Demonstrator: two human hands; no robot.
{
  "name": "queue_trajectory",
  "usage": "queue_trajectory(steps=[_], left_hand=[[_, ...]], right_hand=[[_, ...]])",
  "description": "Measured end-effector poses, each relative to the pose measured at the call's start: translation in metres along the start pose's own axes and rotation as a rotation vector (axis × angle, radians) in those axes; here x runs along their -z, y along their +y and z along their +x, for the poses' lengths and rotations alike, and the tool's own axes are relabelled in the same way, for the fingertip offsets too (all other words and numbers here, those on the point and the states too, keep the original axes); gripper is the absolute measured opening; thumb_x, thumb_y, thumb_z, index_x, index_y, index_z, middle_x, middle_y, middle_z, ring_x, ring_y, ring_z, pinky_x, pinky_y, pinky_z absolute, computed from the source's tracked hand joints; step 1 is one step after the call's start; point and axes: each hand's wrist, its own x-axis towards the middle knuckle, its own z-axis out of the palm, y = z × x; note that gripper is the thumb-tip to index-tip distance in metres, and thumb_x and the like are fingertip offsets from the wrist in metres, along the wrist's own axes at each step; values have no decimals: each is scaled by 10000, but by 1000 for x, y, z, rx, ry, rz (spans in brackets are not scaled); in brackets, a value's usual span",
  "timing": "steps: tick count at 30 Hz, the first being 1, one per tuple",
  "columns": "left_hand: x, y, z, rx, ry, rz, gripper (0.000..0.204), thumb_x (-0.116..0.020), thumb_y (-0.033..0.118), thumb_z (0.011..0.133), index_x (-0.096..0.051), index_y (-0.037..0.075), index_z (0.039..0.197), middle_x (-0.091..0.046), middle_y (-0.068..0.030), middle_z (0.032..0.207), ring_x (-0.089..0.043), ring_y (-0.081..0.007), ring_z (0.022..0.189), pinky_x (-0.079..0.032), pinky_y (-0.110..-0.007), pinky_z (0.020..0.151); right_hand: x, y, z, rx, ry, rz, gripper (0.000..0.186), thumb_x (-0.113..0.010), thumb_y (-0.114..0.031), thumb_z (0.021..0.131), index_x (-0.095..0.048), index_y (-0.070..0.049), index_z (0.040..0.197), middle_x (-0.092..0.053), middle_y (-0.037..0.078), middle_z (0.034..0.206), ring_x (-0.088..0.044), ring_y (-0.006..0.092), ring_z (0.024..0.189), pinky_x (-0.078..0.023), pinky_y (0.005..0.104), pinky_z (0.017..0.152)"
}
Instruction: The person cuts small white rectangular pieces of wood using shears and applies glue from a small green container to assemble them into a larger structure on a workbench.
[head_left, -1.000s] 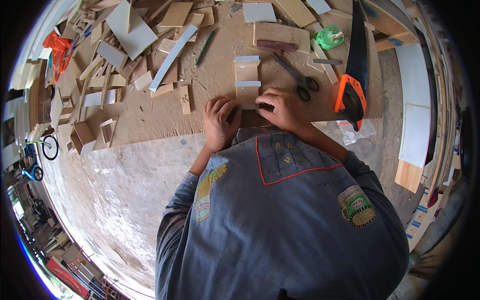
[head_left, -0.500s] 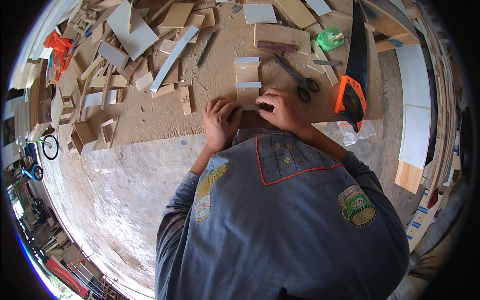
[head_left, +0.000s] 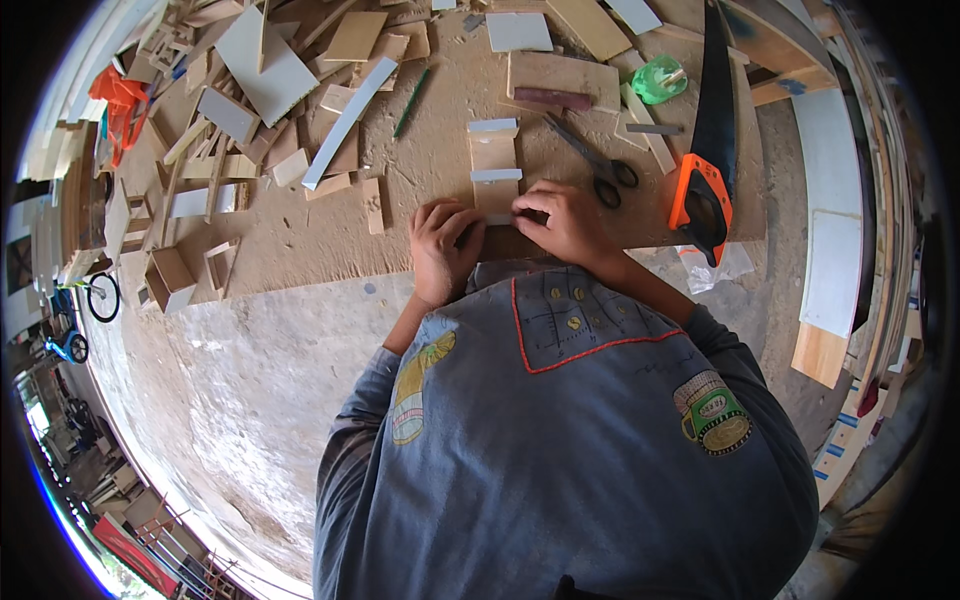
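At the bench's near edge lies a small wooden assembly [head_left: 493, 152], a narrow flat piece of wood crossed by white-edged strips. Its nearest white-edged strip [head_left: 497, 219] runs between my two hands. With curled fingers, my left hand [head_left: 442, 245] grips the left end of this strip. On the other end, my right hand [head_left: 562, 222] pinches it between thumb and fingers. The fingertips partly hide both ends. Just beyond my right hand, black scissors [head_left: 600, 170] lie with their handles toward me.
A handsaw with an orange handle [head_left: 690, 205] lies at the right. Nearby are a green plastic container [head_left: 660, 80] and a dark red block [head_left: 552, 98]. A green pencil [head_left: 411, 103], a long white strip [head_left: 348, 124] and piled wood offcuts [head_left: 265, 70] cover the left.
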Motion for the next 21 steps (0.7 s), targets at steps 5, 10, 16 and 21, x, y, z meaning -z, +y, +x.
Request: queue_trajectory(steps=[5, 10, 16, 21], left_hand=[[1, 1, 1, 12, -8, -22, 156, -749, 99, 755, -712, 94, 906, -675, -57, 920, -615, -273, 1006, -436, -421, 905], [4, 5, 2, 58, 5, -69, 171, -737, 83, 766, -693, 77, 932, -675, -71, 937, -616, -294, 995, -452, -425, 885], [-1, 1, 3, 96, 33, -32, 155, -732, 64, 766, -686, 64, 914, -673, -92, 935, -621, -309, 958, -472, -405, 852], [1, 2, 2, 75, 5, -20, 204, -766, 116, 748, -707, 64, 937, -672, -92, 966, -611, -312, 990, -468, -421, 877]], right_hand=[[2, -4, 1, -20, -10, 3, 109, -748, -172, 753, -704, -115, 836, -646, 56, 806, -660, 269, 732, -519, 378, 628], [0, -4, -1, 24, 13, -34, 140, -759, -193, 747, -701, -110, 844, -646, 58, 822, -659, 271, 745, -523, 385, 636], [3, -6, -5, 77, -79, 66, 140, -728, -157, 760, -712, -95, 885, -647, 66, 825, -662, 288, 732, -530, 395, 638], [-3, -1, -6, 92, -20, 28, 147, -711, -135, 765, -719, -92, 905, -647, 72, 831, -666, 297, 730, -535, 400, 647]])
